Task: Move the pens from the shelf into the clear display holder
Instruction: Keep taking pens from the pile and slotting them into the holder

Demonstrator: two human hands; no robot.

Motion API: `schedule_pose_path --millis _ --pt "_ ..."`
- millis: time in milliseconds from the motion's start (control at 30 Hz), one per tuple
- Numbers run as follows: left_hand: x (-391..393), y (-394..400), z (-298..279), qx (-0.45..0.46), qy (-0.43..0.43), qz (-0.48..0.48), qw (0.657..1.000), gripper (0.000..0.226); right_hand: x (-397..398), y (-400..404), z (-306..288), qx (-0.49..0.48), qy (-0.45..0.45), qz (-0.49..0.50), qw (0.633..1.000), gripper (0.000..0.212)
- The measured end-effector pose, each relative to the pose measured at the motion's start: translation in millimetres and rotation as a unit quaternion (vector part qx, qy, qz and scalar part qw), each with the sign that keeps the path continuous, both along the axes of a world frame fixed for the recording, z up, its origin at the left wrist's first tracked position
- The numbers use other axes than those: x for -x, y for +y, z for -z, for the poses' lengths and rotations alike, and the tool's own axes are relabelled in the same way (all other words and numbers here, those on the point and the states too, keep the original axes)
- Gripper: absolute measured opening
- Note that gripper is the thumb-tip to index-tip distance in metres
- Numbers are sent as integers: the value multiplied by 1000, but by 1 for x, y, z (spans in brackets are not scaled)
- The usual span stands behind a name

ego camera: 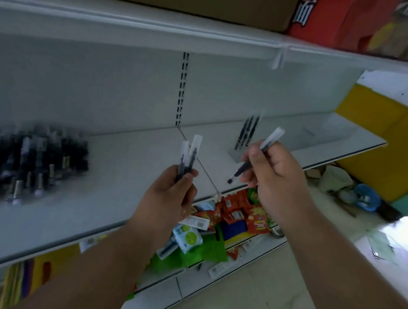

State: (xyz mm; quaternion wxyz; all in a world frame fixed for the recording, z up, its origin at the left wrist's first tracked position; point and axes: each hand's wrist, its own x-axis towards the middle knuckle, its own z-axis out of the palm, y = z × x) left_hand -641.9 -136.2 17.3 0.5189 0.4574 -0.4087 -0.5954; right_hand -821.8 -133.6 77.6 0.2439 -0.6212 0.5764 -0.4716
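Two pens are pinched in the left hand and one pen in the right hand, above the shelf, near the holder with three pens in it.

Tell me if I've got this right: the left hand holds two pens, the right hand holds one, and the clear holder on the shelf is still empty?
Not quite. The head view shows the holder already has pens standing in it. The rest is right: the left hand holds two pens and the right hand holds one pen.

3 pens upright in clear holder, pile left
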Motion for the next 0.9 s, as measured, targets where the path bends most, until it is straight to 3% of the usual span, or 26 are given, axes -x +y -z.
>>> schedule_pose_path --millis 267,400,733,900 --pt "96 -26 1 -25 41 -22 999 21 109 -43 -2 37 14 85 996 5" --pt "118 -54 -6 -32 37 -26 998 22 135 -75 4 66 -1 88 994 13" --pt "153 -95 -2 -24 47 -132 990 23 164 -170 11 30 32 -46 998 25" --pt "179 -101 1 -8 59 -248 967 25 170 -217 6 3 76 -166 983 10"
